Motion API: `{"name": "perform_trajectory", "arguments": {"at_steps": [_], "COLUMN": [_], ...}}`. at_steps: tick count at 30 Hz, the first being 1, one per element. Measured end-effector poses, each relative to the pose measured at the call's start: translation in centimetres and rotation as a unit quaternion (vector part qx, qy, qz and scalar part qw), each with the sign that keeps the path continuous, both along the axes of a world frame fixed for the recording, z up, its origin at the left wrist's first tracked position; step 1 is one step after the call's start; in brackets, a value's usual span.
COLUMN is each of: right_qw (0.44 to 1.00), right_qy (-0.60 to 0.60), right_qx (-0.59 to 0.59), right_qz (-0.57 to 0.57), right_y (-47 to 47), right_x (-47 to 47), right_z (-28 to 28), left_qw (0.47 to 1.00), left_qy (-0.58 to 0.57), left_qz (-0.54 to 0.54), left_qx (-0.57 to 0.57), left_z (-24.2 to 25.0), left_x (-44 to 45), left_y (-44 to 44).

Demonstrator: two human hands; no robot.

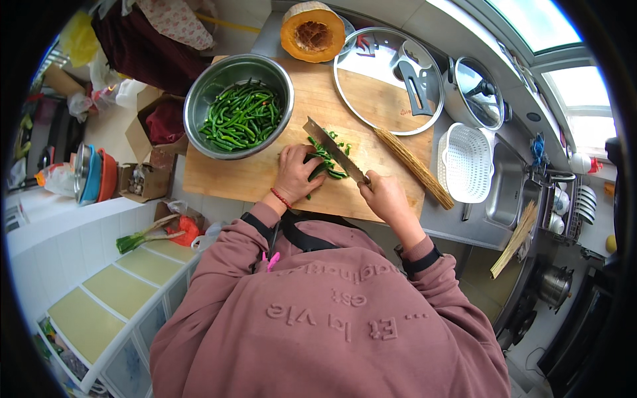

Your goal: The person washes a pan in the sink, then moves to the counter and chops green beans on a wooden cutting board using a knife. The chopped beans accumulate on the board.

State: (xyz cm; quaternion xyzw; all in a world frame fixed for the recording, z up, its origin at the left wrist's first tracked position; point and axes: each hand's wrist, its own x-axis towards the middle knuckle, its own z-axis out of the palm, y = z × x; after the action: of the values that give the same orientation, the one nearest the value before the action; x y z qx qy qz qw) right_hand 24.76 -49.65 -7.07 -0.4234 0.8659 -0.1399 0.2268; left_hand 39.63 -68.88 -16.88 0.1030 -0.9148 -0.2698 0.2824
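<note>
My left hand (296,174), with a red bead bracelet at the wrist, presses a small bunch of green chili peppers (319,169) onto the wooden cutting board (226,180). The handle of a broad-bladed kitchen knife (332,149) is in my right hand (387,196). Its blade slants across the peppers, just right of my left fingers. Chopped green pieces (347,148) lie on the far side of the blade. Beyond my left hand, a steel bowl (190,119) on the board holds many whole green chili peppers (244,117). My palm hides part of the bunch.
A glass lid (368,99) with a grey handle overlaps the board's far right corner. Near it lies a ridged brown rod (415,169). A cut pumpkin (312,32) stands behind the board. To the right are a white plastic basket (465,161), a lidded pot (473,94) and a sink (503,186).
</note>
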Motion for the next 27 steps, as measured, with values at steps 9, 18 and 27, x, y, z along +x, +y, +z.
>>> {"name": "perform_trajectory", "arguments": {"at_steps": [9,18,27], "right_qw": [0.998,0.990,0.995], "right_qy": [0.010,0.040,0.004], "right_qx": [0.059,0.130,0.079], "right_qz": [-0.006,-0.031,-0.059], "right_y": [-0.5,-2.1,-1.6], "right_x": [1.4,2.7,3.0], "right_z": [1.8,1.9,-2.3], "left_qw": [0.999,0.998,0.998], "left_qy": [-0.005,0.003,0.020], "left_qz": [-0.043,-0.047,-0.033], "left_qx": [0.025,0.043,0.040], "left_z": [-1.0,-1.2,-1.2], "left_x": [-0.5,-0.6,-0.7], "left_y": [-0.8,-1.0,-0.7]}}
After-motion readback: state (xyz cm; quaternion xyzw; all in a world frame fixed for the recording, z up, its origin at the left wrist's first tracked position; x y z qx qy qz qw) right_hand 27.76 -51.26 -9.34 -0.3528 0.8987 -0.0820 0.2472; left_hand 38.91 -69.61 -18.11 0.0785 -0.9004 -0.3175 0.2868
